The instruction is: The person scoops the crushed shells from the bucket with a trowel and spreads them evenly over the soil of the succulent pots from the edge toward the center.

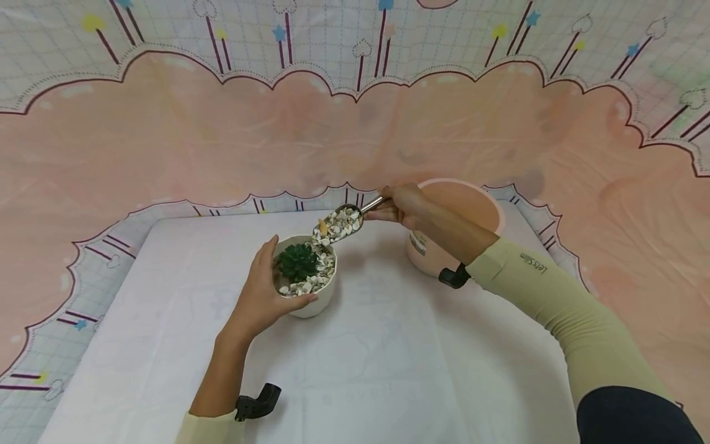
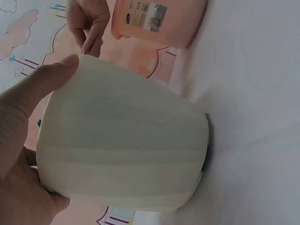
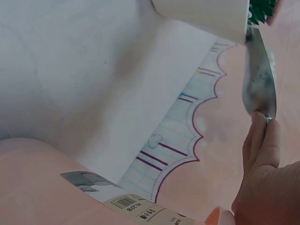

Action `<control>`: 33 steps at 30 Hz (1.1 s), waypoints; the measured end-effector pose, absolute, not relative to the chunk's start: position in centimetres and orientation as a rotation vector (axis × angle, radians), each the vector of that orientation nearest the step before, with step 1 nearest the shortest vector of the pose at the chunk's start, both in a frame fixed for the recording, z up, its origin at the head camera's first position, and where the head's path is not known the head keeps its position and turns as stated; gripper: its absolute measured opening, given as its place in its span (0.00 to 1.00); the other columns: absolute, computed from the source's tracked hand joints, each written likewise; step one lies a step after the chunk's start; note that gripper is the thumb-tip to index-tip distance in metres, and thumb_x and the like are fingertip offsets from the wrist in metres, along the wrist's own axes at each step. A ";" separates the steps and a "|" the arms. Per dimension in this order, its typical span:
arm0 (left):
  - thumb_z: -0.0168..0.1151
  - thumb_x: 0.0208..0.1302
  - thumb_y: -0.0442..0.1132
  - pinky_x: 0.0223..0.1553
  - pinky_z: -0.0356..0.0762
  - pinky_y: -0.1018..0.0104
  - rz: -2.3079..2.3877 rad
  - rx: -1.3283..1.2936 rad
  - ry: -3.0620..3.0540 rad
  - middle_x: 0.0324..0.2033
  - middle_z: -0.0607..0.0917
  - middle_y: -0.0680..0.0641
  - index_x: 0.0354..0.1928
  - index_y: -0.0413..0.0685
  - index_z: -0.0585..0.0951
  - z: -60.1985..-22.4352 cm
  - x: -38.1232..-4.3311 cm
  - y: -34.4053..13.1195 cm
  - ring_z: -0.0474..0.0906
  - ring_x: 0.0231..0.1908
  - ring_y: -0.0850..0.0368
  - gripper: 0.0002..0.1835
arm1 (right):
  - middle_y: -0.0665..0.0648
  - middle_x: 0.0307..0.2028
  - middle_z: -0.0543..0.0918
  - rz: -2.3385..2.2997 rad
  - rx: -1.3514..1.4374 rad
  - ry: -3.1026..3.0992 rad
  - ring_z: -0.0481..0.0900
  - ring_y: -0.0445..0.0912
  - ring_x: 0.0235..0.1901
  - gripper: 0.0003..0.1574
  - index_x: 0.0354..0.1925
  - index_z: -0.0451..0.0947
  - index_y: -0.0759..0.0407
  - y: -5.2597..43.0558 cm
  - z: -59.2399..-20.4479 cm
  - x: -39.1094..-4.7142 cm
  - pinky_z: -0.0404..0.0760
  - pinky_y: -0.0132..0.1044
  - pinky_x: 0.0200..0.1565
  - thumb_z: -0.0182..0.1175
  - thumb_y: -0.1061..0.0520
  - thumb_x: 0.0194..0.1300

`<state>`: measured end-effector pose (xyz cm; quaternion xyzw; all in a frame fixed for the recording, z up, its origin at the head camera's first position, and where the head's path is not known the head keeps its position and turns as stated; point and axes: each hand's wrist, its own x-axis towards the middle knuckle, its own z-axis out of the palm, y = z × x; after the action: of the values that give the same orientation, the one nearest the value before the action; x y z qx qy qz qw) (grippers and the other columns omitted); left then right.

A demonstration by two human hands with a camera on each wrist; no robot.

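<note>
A white ribbed flowerpot (image 1: 312, 306) stands on the white tabletop, with a dark green succulent (image 1: 297, 262) and pale pebbles (image 1: 318, 280) inside. My left hand (image 1: 261, 302) grips the pot's rim between thumb and fingers from the left and front. In my right hand (image 1: 402, 206) is the handle of a metal scoop (image 3: 260, 77), pinched by the fingers. The scoop is heaped with pale pebbles and one orange piece, and its tip meets the pot's back right rim, tilted toward it. Pebbles cover the pot's right and front part; its left side shows fewer.
A pink bucket (image 1: 432, 256) with a printed label (image 2: 146, 15) stands behind and below the right forearm, at the back right of the table (image 1: 388, 370). A patterned cloth (image 1: 249, 135) hangs behind the table's far edge.
</note>
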<state>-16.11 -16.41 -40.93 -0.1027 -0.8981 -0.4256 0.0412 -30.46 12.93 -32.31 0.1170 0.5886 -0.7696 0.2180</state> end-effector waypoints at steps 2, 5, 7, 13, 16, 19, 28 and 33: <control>0.86 0.51 0.51 0.72 0.56 0.30 -1.288 -0.292 -2.739 0.80 0.50 0.32 0.84 0.41 0.45 -41.0 -15.9 -16.2 0.48 0.79 0.32 0.71 | 0.72 0.28 0.87 -2.125 0.316 1.631 0.91 0.58 0.26 0.22 0.52 0.75 0.81 12.9 -32.3 -30.4 0.88 0.38 0.38 0.46 0.59 0.86; 0.86 0.50 0.54 0.72 0.58 0.32 -1.241 -0.217 -2.706 0.80 0.50 0.32 0.84 0.38 0.43 -41.2 -15.4 -15.4 0.49 0.78 0.33 0.73 | 0.72 0.28 0.87 -2.119 0.308 1.634 0.91 0.58 0.26 0.22 0.47 0.76 0.79 12.9 -32.2 -30.3 0.88 0.38 0.39 0.45 0.59 0.87; 0.87 0.49 0.55 0.72 0.59 0.33 -1.232 -0.155 -2.681 0.79 0.51 0.31 0.84 0.37 0.43 -41.4 -15.1 -14.8 0.50 0.77 0.33 0.74 | 0.73 0.29 0.87 -2.123 0.293 1.627 0.91 0.58 0.27 0.22 0.46 0.77 0.79 12.9 -32.2 -30.3 0.88 0.38 0.40 0.45 0.59 0.86; 0.86 0.50 0.53 0.71 0.61 0.33 -1.237 -0.120 -2.646 0.78 0.52 0.29 0.84 0.37 0.43 -42.0 -15.0 -14.2 0.52 0.77 0.31 0.72 | 0.73 0.29 0.86 -2.145 0.279 1.613 0.91 0.59 0.27 0.22 0.47 0.77 0.80 13.0 -32.2 -30.2 0.88 0.38 0.39 0.45 0.60 0.86; 0.86 0.50 0.51 0.70 0.62 0.33 -1.246 -0.198 -2.655 0.78 0.54 0.30 0.83 0.37 0.45 -42.2 -15.3 -14.8 0.55 0.76 0.32 0.72 | 0.72 0.28 0.86 -2.141 0.293 1.620 0.91 0.58 0.26 0.22 0.46 0.77 0.79 12.9 -32.4 -30.3 0.88 0.38 0.38 0.45 0.60 0.86; 0.86 0.49 0.50 0.70 0.62 0.32 -1.302 -0.279 -2.683 0.79 0.54 0.32 0.84 0.40 0.45 -42.1 -15.7 -15.7 0.55 0.76 0.34 0.72 | 0.72 0.28 0.86 -2.145 0.302 1.623 0.90 0.58 0.26 0.22 0.45 0.77 0.79 13.0 -32.5 -30.4 0.88 0.38 0.38 0.46 0.59 0.86; 0.85 0.51 0.51 0.70 0.59 0.29 -1.365 -0.315 -2.721 0.80 0.50 0.33 0.85 0.43 0.44 -41.4 -15.8 -16.2 0.51 0.78 0.33 0.70 | 0.72 0.28 0.87 -2.159 0.277 1.626 0.91 0.58 0.27 0.22 0.49 0.77 0.80 13.2 -32.4 -30.3 0.88 0.39 0.40 0.46 0.60 0.86; 0.84 0.51 0.55 0.70 0.61 0.32 -1.281 -0.148 -2.647 0.78 0.53 0.31 0.83 0.38 0.46 -41.5 -14.9 -14.6 0.53 0.77 0.34 0.70 | 0.73 0.29 0.87 -2.162 0.284 1.624 0.91 0.59 0.27 0.22 0.51 0.76 0.81 13.1 -32.4 -30.3 0.88 0.40 0.39 0.46 0.60 0.86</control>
<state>-14.92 -14.61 -41.54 -0.0499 -0.8946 -0.4330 0.0984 -30.28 13.14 -32.45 0.1022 0.5840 -0.7774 0.2099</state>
